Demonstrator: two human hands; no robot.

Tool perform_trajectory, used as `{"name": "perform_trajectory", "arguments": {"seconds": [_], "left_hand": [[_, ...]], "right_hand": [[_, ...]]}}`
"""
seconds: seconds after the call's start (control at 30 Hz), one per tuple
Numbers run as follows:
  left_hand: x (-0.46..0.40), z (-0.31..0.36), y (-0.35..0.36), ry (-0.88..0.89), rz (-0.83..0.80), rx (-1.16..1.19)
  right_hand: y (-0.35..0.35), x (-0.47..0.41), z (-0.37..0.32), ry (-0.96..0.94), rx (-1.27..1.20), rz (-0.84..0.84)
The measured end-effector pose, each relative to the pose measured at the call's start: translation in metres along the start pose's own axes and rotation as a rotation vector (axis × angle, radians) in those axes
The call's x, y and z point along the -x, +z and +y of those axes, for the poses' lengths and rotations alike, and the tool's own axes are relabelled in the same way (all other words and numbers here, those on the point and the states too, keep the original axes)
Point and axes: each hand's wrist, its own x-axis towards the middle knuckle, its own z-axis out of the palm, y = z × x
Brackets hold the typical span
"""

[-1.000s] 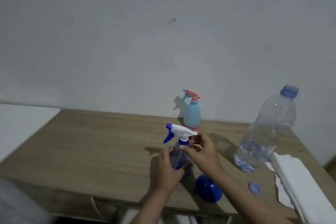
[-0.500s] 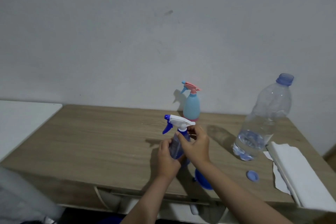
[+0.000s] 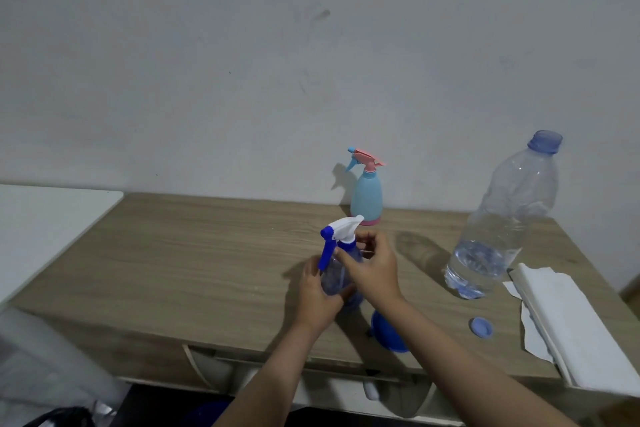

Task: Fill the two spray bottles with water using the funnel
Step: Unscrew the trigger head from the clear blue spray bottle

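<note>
Left hand [image 3: 317, 295] wrapped round the clear blue spray bottle [image 3: 337, 279] near the front of the wooden table [image 3: 194, 260]; right hand [image 3: 375, 270] pinching its collar under the white trigger head [image 3: 343, 228], now swung with the nozzle toward the camera rather than sideways left as before. Blue funnel [image 3: 388, 333] beside the right forearm; light-blue spray bottle [image 3: 366, 196] upright by the wall; uncapped water bottle [image 3: 502, 225] and cap [image 3: 481, 326] to the right.

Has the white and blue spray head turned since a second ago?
Yes. The spray head has swivelled on the blue bottle: its trigger, earlier pointing left along the table, now hangs toward the camera.
</note>
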Motion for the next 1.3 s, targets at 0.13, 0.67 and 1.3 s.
{"name": "perform_trajectory", "arguments": {"seconds": [0.13,0.67,1.3], "left_hand": [[-0.002,-0.007,-0.001,-0.041,-0.012,-0.017],[-0.002,-0.015,-0.006,-0.031,-0.098,-0.04],[-0.004,-0.018,-0.005,-0.019,-0.105,-0.013]], "right_hand": [[-0.008,-0.005,0.002,0.002,-0.005,-0.092],[-0.028,-0.02,-0.001,0.019,-0.005,-0.319],[-0.032,-0.022,-0.019,-0.054,0.155,-0.466]]}}
